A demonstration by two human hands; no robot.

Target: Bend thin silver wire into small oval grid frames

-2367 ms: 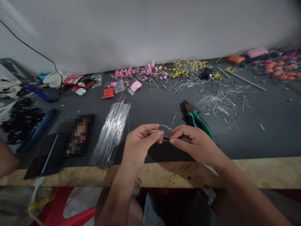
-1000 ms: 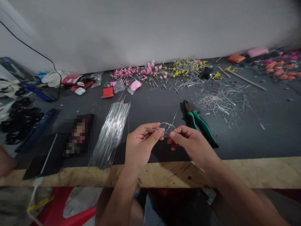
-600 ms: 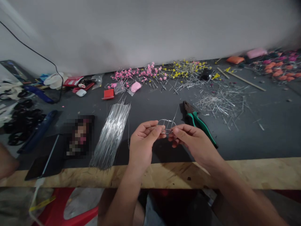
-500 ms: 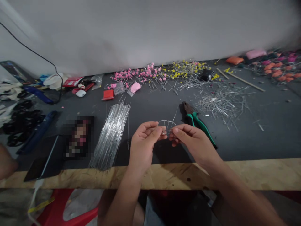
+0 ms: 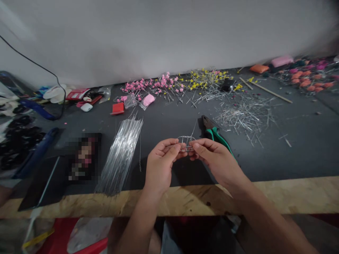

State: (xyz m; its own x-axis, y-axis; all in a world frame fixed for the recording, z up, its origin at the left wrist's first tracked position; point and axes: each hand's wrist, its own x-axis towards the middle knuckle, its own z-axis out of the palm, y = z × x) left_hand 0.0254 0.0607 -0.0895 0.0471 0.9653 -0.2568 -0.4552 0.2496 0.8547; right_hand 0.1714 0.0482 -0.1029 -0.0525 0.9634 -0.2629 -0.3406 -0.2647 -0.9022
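Observation:
Between my two hands is a small wire frame (image 5: 186, 137), a rounded loop with several cross wires and one long end sticking up. My left hand (image 5: 163, 160) pinches its left side between thumb and fingers. On the right side, my right hand (image 5: 212, 155) grips the frame in the same way. Green-handled pliers (image 5: 215, 134) lie on the dark table just beyond my right hand, their handles partly hidden by it. Left of my left hand rests a bundle of straight silver wires (image 5: 120, 155), with a single twisted wire (image 5: 140, 151) beside it.
Pink-tipped wires (image 5: 137, 85) and yellow-tipped wires (image 5: 206, 78) lie along the wall. A loose heap of short wires (image 5: 243, 114) spreads at right, near a wooden stick (image 5: 272, 92). Dark cases, a black cable (image 5: 34, 60) and black bands (image 5: 18, 137) crowd the left side.
The view has shifted a little, so the tabletop things appear slightly further left. My hands have come slightly closer together, still holding the wire frame.

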